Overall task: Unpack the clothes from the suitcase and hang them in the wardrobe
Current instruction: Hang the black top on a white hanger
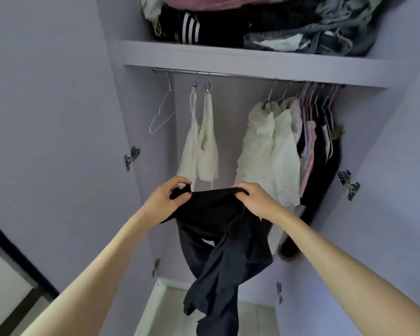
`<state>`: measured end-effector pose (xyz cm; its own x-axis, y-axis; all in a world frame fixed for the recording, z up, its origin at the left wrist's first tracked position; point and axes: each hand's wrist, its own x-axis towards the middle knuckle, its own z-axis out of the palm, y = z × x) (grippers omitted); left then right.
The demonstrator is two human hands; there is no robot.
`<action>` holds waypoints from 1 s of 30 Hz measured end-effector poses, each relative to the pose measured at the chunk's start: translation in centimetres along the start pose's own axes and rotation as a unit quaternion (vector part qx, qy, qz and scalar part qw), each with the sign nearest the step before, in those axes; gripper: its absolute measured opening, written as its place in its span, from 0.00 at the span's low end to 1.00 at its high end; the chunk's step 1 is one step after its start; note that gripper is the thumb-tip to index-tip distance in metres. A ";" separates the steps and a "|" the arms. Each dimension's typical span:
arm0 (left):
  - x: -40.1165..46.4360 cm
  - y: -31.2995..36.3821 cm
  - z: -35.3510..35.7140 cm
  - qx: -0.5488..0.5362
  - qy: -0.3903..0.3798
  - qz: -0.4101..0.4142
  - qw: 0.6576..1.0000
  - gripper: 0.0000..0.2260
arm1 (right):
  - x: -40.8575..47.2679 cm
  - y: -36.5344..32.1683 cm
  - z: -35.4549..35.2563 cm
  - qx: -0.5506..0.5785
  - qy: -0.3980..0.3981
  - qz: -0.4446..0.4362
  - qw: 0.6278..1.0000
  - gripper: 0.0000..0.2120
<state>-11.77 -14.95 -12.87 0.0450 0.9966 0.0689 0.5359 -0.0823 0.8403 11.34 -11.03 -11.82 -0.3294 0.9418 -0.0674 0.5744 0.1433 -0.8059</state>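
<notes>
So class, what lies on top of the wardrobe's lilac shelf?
On the lilac shelf: black striped garment, pink fabric, grey-blue denim heap. Anything behind them is hidden.

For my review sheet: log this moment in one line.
left hand: grips black garment | right hand: grips it | empty hanger: on rail

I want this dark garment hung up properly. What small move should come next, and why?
Probably let the left hand release and reach up for the empty white hanger at the left end of the rail. Both hands grip the dark garment by its top edge, the right hand too, and it has no hanger.
</notes>
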 end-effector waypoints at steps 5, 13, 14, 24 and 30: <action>5.3 -0.5 -0.9 0.175 -0.058 -0.013 0.983 0.18 | 6.9 -1.7 -2.1 0.007 0.061 -0.035 0.997 0.11; 13.7 -0.2 -4.1 0.294 0.163 -0.019 0.942 0.13 | 15.6 -2.1 -4.7 -0.147 0.119 -0.064 0.980 0.11; 14.4 0.1 -4.5 0.299 0.181 -0.025 0.937 0.14 | 16.4 -1.9 -5.0 -0.166 0.127 -0.058 0.976 0.13; 20.1 -2.9 -8.1 0.188 0.220 -0.093 0.953 0.17 | 22.0 1.4 -6.7 -0.137 0.237 0.105 0.956 0.16; 22.6 -3.5 -9.8 0.158 0.246 -0.089 0.952 0.17 | 24.7 1.5 -7.8 0.229 0.251 0.222 0.914 0.14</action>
<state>-20.90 7.85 -8.99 -0.4286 0.8682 0.2500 0.7291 0.1689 0.6633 9.90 14.80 -10.14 0.3113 0.9135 -0.2621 0.1560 -0.3212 -0.9341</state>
